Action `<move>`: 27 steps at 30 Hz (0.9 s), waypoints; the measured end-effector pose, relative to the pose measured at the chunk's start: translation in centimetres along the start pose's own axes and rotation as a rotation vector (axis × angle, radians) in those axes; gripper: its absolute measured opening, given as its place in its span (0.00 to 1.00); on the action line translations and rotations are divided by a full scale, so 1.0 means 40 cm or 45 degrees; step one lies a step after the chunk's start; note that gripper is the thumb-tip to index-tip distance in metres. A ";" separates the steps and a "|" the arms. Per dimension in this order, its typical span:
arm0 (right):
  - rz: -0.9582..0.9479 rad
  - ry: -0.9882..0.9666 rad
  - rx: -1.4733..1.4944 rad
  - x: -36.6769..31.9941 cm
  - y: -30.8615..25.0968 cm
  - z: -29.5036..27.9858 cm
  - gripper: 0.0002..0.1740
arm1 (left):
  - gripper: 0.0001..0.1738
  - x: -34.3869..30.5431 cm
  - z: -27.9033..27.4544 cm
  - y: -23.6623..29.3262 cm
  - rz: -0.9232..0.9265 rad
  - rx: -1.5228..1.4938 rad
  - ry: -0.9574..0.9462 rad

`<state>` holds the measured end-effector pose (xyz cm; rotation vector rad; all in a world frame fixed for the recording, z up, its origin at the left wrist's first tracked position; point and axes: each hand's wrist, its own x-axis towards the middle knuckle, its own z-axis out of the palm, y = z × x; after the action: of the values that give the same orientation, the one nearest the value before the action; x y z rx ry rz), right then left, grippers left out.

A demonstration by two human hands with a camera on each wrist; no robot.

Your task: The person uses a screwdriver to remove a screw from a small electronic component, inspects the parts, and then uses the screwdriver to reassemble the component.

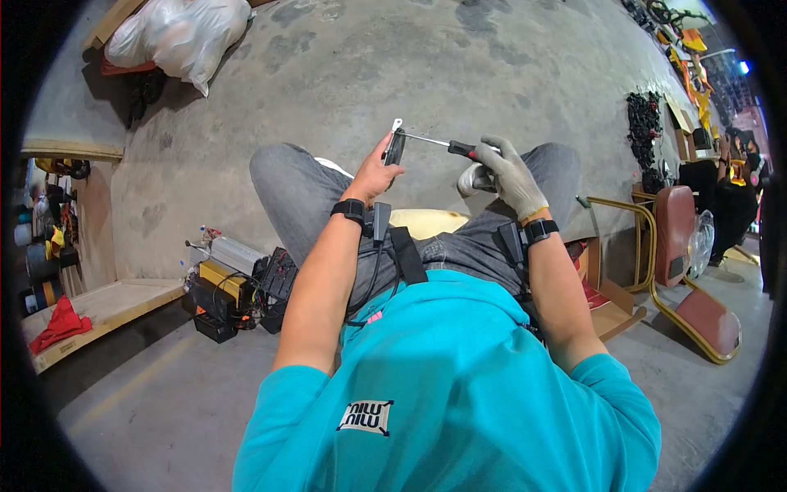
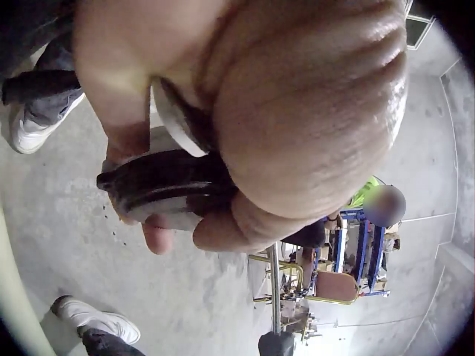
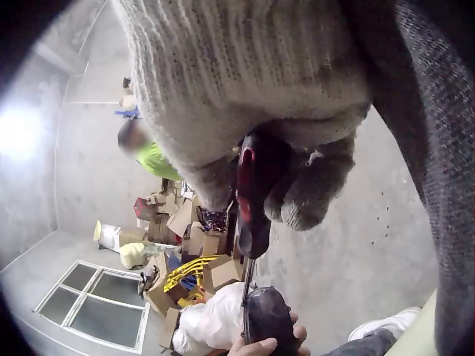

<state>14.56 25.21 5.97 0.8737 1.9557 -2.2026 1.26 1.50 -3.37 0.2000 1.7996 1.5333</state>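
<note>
My bare left hand (image 1: 374,176) grips a dark, rounded part (image 1: 395,149) with a pale metal tab (image 1: 398,125) at its upper end. In the left wrist view, fingers and thumb wrap this black part (image 2: 171,182), and a light curved edge shows by the palm. My right hand (image 1: 518,179), in a knitted work glove, holds a screwdriver (image 3: 252,204) by its black and red handle. The shaft points left, its tip right at the dark part near the tab. In the right wrist view the shaft overlaps the side of the part (image 3: 269,319).
On the floor by my left knee lie a battery-like block and wired boxes (image 1: 225,283). A white plastic bag (image 1: 180,41) sits far left. To the right stand a red-brown chair (image 1: 676,234) and an open cardboard box (image 1: 611,307). A wooden shelf (image 1: 106,307) is at left.
</note>
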 end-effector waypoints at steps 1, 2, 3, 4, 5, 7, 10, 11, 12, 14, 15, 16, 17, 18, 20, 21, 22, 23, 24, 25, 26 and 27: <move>-0.099 0.074 -0.099 -0.006 0.000 0.008 0.30 | 0.47 -0.003 0.000 0.004 -0.014 0.032 -0.020; -0.097 0.074 -0.100 0.001 0.013 -0.001 0.30 | 0.47 0.000 0.001 -0.002 -0.016 0.031 -0.020; -0.148 0.054 -0.153 0.013 0.029 -0.012 0.30 | 0.47 0.005 0.002 -0.010 0.037 0.042 0.001; -0.198 0.034 -0.207 0.023 0.045 -0.022 0.30 | 0.47 0.010 0.001 -0.018 0.090 0.052 0.022; -0.198 0.033 -0.208 0.017 0.028 -0.018 0.30 | 0.47 0.009 0.001 -0.018 0.091 0.052 0.022; 0.074 -0.046 0.031 0.003 -0.009 -0.009 0.32 | 0.47 0.009 0.001 -0.017 0.080 0.065 0.016; -0.034 0.047 0.050 -0.005 -0.008 0.013 0.30 | 0.47 -0.002 0.003 0.000 0.033 0.016 0.011; -0.034 0.047 0.049 0.000 0.002 0.009 0.30 | 0.47 0.002 0.003 -0.007 0.033 0.016 0.011; -0.113 0.066 -0.083 0.008 0.020 0.002 0.29 | 0.47 0.005 0.003 -0.014 0.064 0.018 0.021; -0.193 0.085 -0.214 0.016 0.030 -0.010 0.28 | 0.48 0.005 0.002 -0.014 0.096 0.020 0.030; -0.126 0.051 -0.143 0.021 0.028 -0.014 0.28 | 0.48 0.001 0.000 -0.007 0.061 0.029 0.014; -0.059 0.017 -0.072 0.024 0.029 -0.017 0.29 | 0.48 -0.004 0.000 -0.001 0.025 0.037 -0.001; -0.059 0.017 -0.072 0.022 0.025 -0.017 0.29 | 0.48 -0.006 0.001 -0.001 0.025 0.037 -0.002; 0.009 -0.016 0.004 0.020 0.021 -0.019 0.29 | 0.48 -0.006 0.002 -0.001 0.020 0.030 0.001; 0.076 -0.051 0.077 0.012 0.011 -0.013 0.29 | 0.48 -0.002 0.003 -0.004 0.017 0.023 0.005; -0.012 0.015 -0.019 0.001 0.008 0.001 0.28 | 0.48 0.001 0.004 -0.010 0.048 0.035 0.020; -0.101 0.081 -0.117 -0.003 0.005 0.008 0.28 | 0.48 0.005 0.004 -0.015 0.080 0.048 0.035; -0.101 0.081 -0.118 -0.003 0.003 0.007 0.28 | 0.48 0.004 0.004 -0.014 0.080 0.047 0.036; -0.096 0.050 -0.132 -0.003 0.001 0.004 0.29 | 0.48 0.004 0.004 -0.014 0.086 0.057 0.039; -0.091 0.018 -0.146 -0.002 0.000 0.001 0.31 | 0.48 0.003 0.003 -0.013 0.092 0.066 0.043; -0.092 0.017 -0.147 0.002 -0.002 -0.004 0.31 | 0.48 0.001 0.002 -0.010 0.093 0.065 0.044; 0.009 -0.020 -0.056 0.009 -0.006 -0.011 0.31 | 0.48 0.000 0.001 -0.008 0.064 0.092 0.037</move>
<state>14.33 25.78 6.01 0.8536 1.9833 -2.1473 1.39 1.44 -3.66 0.2609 1.8876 1.5137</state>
